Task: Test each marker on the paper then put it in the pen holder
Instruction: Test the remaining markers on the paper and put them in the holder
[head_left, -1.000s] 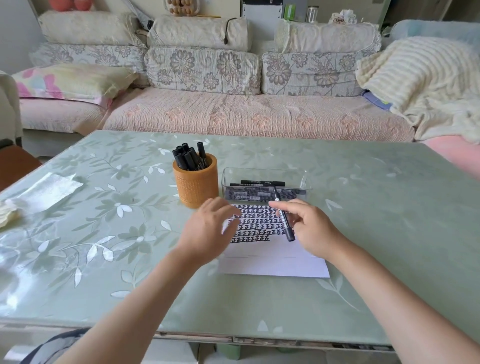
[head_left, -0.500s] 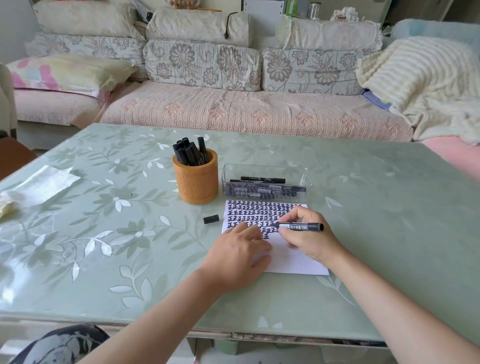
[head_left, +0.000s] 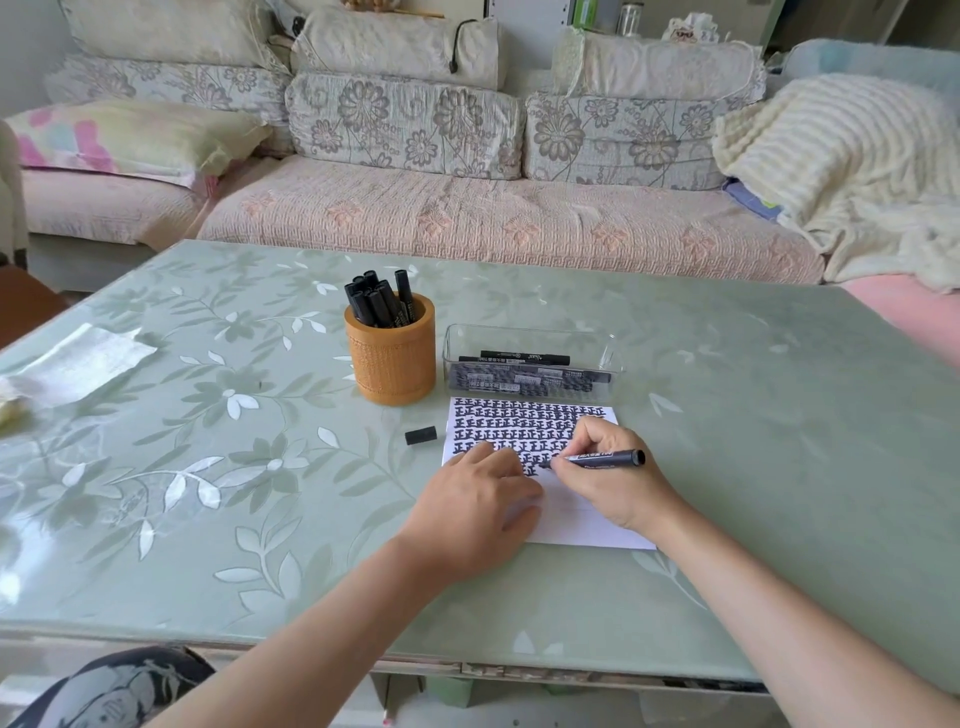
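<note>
While the left hand (head_left: 475, 501) lies flat (fingers straight) on the paper (head_left: 582, 525), the right hand (head_left: 608, 467) — grip pinching the marker (head_left: 605, 458).

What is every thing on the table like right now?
paper, flat, top half filled with marks
marker, uncapped, tip on paper
cap, off, lying on table
holder, upright, holding capped markers
box, open, more lying inside
left hand, flat on paper
right hand, gripping marker
</note>
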